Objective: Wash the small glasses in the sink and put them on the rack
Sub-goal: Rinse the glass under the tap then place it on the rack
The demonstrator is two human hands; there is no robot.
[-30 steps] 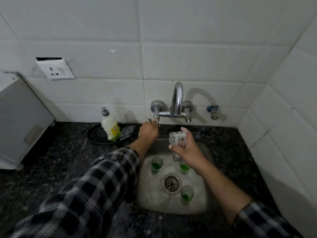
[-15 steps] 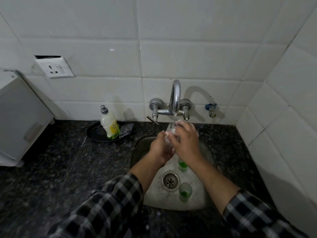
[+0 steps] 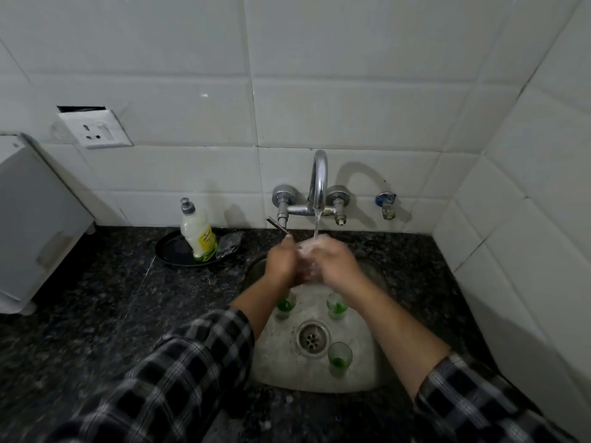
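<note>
Both hands meet under the running tap (image 3: pixel 318 183), over the back of the steel sink (image 3: pixel 281 372). My right hand (image 3: pixel 335 260) wraps a small clear glass (image 3: pixel 306 254), which is mostly hidden and blurred by water. My left hand (image 3: pixel 281 262) presses against the same glass from the left. Three small glasses with green bottoms stand upright in the sink: one at the left (image 3: pixel 285 304), partly behind my left forearm, one at the right (image 3: pixel 335 306), and one near the drain's lower right (image 3: pixel 339 358). No rack is in view.
A dish soap bottle (image 3: pixel 198 235) stands on a black plate (image 3: pixel 172 251) with a dark scrubber (image 3: pixel 229 243) left of the sink. A white appliance (image 3: pixel 28 219) sits at the far left of the dark granite counter (image 3: pixel 96 314). Tiled walls close the back and right.
My left hand left the tap handle and joined the right hand on the glass. Water now runs, and both hands hold the glass in the stream.
</note>
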